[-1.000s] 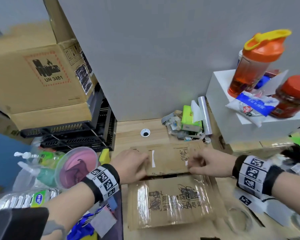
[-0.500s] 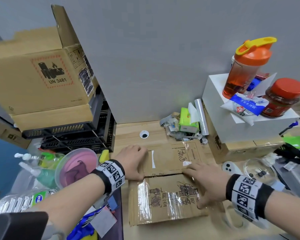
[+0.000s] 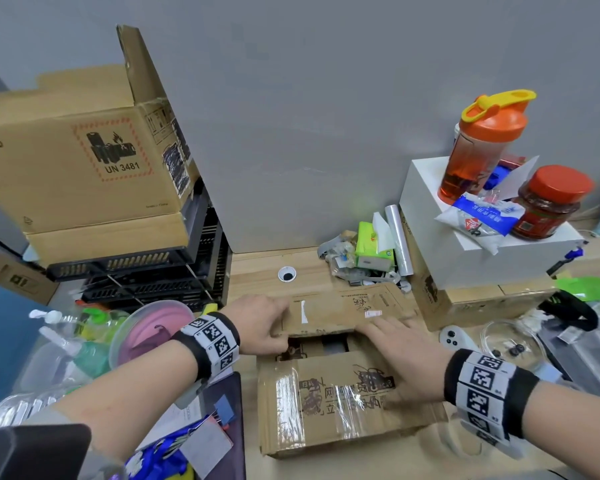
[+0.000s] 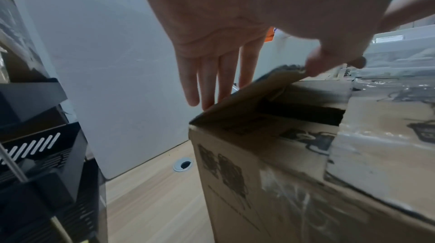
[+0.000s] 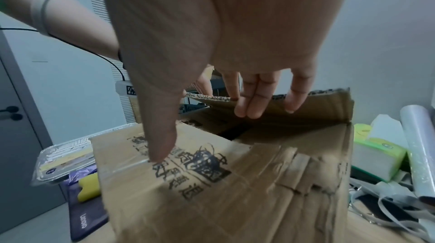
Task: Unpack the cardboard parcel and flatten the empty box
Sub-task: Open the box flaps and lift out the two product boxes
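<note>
The brown taped cardboard parcel [image 3: 336, 403] stands on the desk in front of me. Its far flap [image 3: 340, 311] is lifted a little, and a dark gap [image 3: 326, 344] shows beneath it. My left hand [image 3: 260, 323] pinches the flap's left end, with straight fingers [image 4: 209, 87] behind it and the thumb [image 4: 329, 60] on its edge. My right hand [image 3: 395, 355] lies on the taped near flap [image 5: 188, 172]. Its straight fingers [image 5: 252, 105] reach under the far flap's edge, and its thumb [image 5: 160, 131] rests on the near flap. The contents are hidden.
A large cardboard box [image 3: 84, 161] sits on black crates [image 3: 146, 271] at the left. A pink-lidded bowl [image 3: 149, 334] stands beside my left wrist. Behind the parcel lie a tissue pack [image 3: 374, 247] and wrappers. To the right, a white box [image 3: 430, 244] carries an orange bottle [image 3: 482, 143] and a red jar [image 3: 548, 202].
The far flap, flat half a second ago, has lifted at its near edge and a dark gap has opened. My right fingers have slid forward under that edge.
</note>
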A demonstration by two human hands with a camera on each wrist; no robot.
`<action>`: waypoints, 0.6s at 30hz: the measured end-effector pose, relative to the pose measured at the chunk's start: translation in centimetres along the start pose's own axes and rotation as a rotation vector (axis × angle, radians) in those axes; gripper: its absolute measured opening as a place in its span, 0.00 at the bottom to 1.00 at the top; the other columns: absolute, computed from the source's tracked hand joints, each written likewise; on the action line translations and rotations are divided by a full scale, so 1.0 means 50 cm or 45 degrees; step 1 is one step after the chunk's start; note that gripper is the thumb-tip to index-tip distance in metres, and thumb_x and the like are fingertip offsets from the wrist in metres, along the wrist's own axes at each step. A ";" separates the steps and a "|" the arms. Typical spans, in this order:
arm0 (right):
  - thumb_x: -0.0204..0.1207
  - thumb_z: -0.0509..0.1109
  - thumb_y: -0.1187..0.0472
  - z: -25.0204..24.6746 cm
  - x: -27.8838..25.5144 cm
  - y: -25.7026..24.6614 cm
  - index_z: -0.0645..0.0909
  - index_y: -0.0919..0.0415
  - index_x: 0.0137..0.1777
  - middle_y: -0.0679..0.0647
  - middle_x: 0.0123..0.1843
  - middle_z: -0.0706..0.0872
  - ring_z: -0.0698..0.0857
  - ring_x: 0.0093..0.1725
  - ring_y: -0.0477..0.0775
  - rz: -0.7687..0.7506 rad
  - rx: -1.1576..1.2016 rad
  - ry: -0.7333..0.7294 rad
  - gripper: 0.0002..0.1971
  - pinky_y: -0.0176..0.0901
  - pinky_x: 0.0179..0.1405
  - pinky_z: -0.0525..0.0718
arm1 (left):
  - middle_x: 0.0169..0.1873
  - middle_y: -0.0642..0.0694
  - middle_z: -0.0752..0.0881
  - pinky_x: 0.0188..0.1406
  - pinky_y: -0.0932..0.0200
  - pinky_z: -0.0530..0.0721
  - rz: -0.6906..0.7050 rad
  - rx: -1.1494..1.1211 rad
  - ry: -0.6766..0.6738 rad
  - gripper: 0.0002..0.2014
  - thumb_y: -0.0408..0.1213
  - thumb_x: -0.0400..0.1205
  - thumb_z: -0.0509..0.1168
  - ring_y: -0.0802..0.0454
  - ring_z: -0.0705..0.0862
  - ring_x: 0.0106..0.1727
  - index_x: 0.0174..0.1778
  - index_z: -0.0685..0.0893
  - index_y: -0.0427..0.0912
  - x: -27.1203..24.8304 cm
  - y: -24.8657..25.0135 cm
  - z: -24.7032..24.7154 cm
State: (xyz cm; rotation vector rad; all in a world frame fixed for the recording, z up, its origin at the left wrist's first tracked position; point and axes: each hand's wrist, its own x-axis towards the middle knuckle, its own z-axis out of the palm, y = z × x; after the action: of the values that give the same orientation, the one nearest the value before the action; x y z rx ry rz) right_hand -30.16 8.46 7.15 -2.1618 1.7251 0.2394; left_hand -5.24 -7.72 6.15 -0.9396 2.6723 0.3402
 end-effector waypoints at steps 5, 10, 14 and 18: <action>0.63 0.78 0.38 -0.002 -0.010 -0.001 0.60 0.51 0.78 0.47 0.72 0.74 0.77 0.70 0.52 0.033 0.146 -0.019 0.47 0.47 0.70 0.76 | 0.38 0.54 0.88 0.40 0.49 0.89 -0.148 -0.360 0.271 0.13 0.51 0.86 0.57 0.53 0.87 0.35 0.62 0.77 0.52 0.003 -0.027 -0.040; 0.55 0.81 0.35 0.031 0.013 0.008 0.53 0.50 0.81 0.48 0.74 0.77 0.77 0.71 0.55 0.144 -0.055 -0.273 0.58 0.60 0.80 0.61 | 0.50 0.41 0.85 0.49 0.45 0.86 -0.651 -0.683 0.730 0.13 0.46 0.84 0.65 0.40 0.85 0.45 0.56 0.69 0.46 0.061 -0.075 -0.039; 0.57 0.83 0.41 0.012 0.020 -0.004 0.66 0.50 0.71 0.49 0.64 0.79 0.80 0.63 0.55 0.083 -0.132 -0.238 0.44 0.57 0.72 0.71 | 0.58 0.34 0.77 0.54 0.40 0.83 -0.803 -0.446 0.847 0.13 0.34 0.80 0.69 0.32 0.80 0.55 0.55 0.72 0.40 0.082 -0.088 -0.013; 0.66 0.76 0.43 -0.042 -0.035 -0.024 0.71 0.49 0.52 0.46 0.53 0.82 0.82 0.52 0.54 -0.016 -0.182 -0.132 0.22 0.52 0.56 0.78 | 0.60 0.38 0.77 0.60 0.44 0.79 -0.417 0.061 0.513 0.16 0.34 0.75 0.67 0.36 0.75 0.62 0.59 0.81 0.43 0.094 -0.075 0.027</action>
State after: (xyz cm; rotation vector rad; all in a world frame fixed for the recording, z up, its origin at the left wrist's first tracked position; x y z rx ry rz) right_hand -29.63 9.45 9.90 -2.2168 1.6822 0.4767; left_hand -6.08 -12.81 2.82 -1.5420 2.7803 0.0123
